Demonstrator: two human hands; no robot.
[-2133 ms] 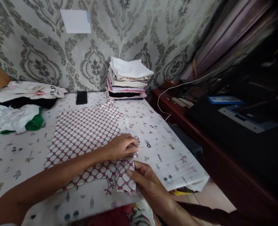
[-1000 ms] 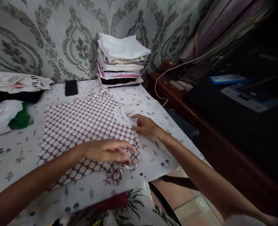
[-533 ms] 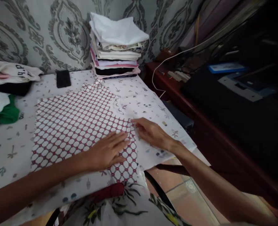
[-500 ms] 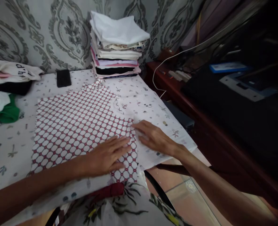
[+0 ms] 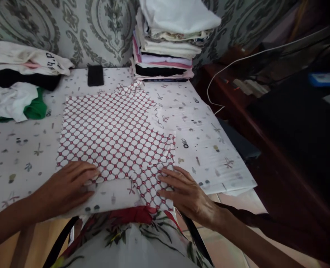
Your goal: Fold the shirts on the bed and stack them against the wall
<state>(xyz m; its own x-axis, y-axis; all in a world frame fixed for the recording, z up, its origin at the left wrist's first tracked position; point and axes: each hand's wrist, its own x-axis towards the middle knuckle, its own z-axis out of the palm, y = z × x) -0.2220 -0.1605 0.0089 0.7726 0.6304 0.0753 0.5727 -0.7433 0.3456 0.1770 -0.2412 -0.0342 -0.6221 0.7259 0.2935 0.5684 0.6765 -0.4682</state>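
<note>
A white shirt (image 5: 111, 130) with a red and grey lattice print lies spread on the patterned tablecloth, its neckline toward the right. My left hand (image 5: 72, 182) rests at the shirt's near left edge, fingers side by side and slightly bent, thumb apart on the cloth. My right hand (image 5: 185, 190) lies open over the near sleeve, its fingers spread on the fabric. Small wrinkles show near the shoulder above that hand.
A tall stack of folded clothes (image 5: 167, 56) stands against the wall, with a black phone (image 5: 95, 76) to its left. Loose clothes, including a green piece (image 5: 36, 106), lie at the left. A dark red wooden desk (image 5: 237, 108) and a white cable (image 5: 237, 59) are on the right.
My left hand has moved left from the near sleeve to the shirt's near left edge. My right hand has come nearer, onto the sleeve. The view has shifted.
</note>
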